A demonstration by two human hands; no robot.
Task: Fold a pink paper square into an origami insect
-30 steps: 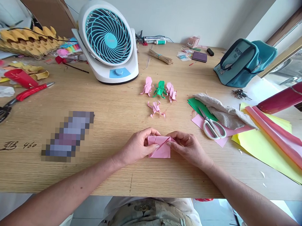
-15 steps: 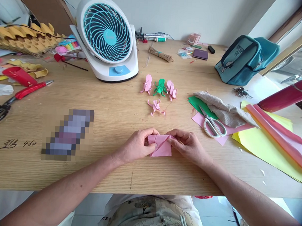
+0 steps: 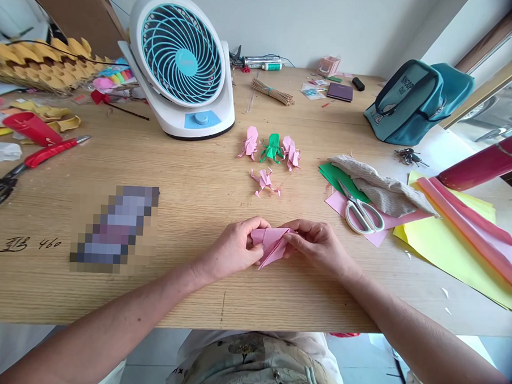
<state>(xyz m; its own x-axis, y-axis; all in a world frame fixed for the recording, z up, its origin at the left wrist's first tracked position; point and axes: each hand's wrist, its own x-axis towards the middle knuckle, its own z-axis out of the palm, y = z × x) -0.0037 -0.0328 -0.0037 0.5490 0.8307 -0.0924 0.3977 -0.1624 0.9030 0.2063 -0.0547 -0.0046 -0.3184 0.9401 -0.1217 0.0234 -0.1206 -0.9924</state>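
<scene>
Between my two hands is a folded piece of pink paper [image 3: 271, 241], held just above the wooden table, its lower part narrowing to a point. My left hand [image 3: 240, 242] pinches its left side, thumb in front and fingers behind. The right side is gripped by my right hand [image 3: 315, 243], with the thumb on the front near the upper corner. Fingertips behind the paper are partly hidden. Beyond my hands stand folded paper figures with thin legs: a green one [image 3: 273, 147] between two pink ones, and another pink figure [image 3: 265, 181] closer to me.
White-handled scissors [image 3: 361, 213] lie on green and pink paper to the right, beside a grey cloth [image 3: 379, 186] and yellow sheets [image 3: 460, 263]. A fan [image 3: 185, 64] stands at the back left. Red-handled shears [image 3: 41, 155] lie far left; a teal bag [image 3: 406, 102] sits back right.
The paper's lower right corner has folded in, so its square lower edge is now a slanted point. Both hands have stayed nearly in place.
</scene>
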